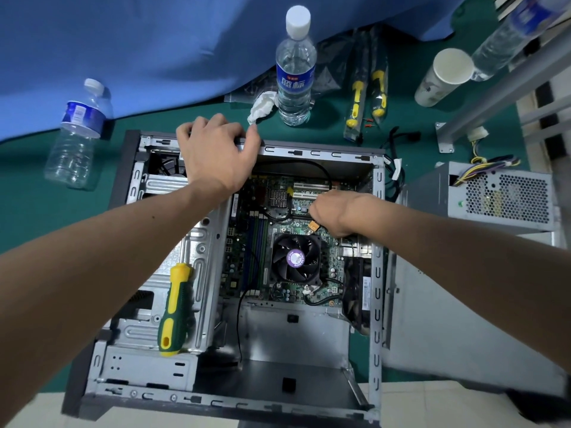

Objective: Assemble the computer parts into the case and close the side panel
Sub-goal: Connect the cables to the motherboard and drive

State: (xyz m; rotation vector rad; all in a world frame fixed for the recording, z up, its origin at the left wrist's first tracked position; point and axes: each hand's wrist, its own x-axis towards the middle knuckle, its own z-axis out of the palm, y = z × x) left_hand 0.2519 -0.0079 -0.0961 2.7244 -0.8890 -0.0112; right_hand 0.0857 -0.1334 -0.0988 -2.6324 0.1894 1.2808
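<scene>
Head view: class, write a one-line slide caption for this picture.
Left hand grips the open grey metal computer case's far rim while the right hand works at the green motherboard.

Bare matt metal case [377,273] – clear glossy plastic bottle [295,72]

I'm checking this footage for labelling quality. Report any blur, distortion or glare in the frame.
Head view: strong wide-angle distortion bows the open grey metal computer case and both forearms; the centre, with the black CPU cooler fan, is sharp; the right edge smears, blurring the clear plastic bottle at top right; lighting is soft and even, no harsh glare.
</scene>
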